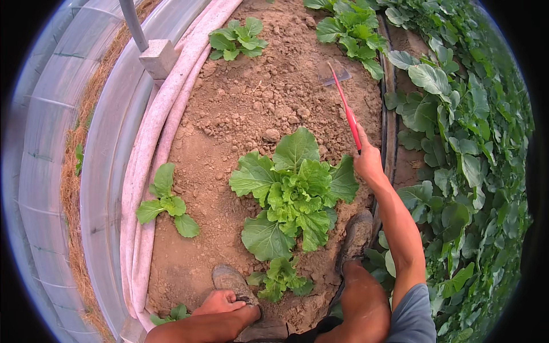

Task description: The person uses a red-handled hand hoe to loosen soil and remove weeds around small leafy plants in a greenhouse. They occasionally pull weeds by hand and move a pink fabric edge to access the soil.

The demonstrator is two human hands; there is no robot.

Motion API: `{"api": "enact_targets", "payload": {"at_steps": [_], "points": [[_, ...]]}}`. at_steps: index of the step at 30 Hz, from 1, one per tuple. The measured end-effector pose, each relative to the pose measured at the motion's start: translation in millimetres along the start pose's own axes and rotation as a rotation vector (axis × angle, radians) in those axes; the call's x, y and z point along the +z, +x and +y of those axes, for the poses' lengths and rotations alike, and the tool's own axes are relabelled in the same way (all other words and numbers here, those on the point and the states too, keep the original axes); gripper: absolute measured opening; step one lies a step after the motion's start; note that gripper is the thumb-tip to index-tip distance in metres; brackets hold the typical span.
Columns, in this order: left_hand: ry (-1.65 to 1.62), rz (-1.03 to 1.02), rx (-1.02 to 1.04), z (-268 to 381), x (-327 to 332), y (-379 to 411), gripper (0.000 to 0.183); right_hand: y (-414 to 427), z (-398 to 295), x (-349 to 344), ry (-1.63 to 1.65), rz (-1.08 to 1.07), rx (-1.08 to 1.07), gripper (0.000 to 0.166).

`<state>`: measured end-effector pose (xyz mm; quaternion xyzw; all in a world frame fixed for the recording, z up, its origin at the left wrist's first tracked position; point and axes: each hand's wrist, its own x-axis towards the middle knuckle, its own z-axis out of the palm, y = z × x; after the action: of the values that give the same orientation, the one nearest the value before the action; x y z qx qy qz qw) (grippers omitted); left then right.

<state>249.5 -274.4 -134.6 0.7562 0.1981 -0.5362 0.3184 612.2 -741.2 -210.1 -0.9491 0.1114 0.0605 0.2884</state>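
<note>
My right hand (368,159) grips the red handle of a small hand hoe (349,115). Its flat metal blade (335,73) touches the loose soil ahead, near the leafy plants at upper right. Low in the view, my left hand (219,301) is by my left shin, just above the left shoe (231,281), with its fingers curled; whether they hold anything is not visible. Between my feet and the hoe grows a large leafy green plant (296,193), probably a mustard or cabbage type. A smaller seedling (281,278) sits right before the shoes.
Dense leafy crops (463,171) fill the right side beyond a black drip hose (388,128). Along the left run a rolled pinkish fabric cover (148,180) and clear greenhouse film (111,171). A concrete block (158,58) holds a metal post. Young plants stand at left (169,203) and top (238,38).
</note>
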Motion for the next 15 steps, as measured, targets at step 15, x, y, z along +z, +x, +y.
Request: {"api": "enact_targets", "payload": {"at_steps": [15], "points": [[0.039, 0.039, 0.022, 0.2, 2.9, -1.8, 0.044, -35.6, 21.3, -5.0, -0.001, -0.042, 0.005, 0.094]]}}
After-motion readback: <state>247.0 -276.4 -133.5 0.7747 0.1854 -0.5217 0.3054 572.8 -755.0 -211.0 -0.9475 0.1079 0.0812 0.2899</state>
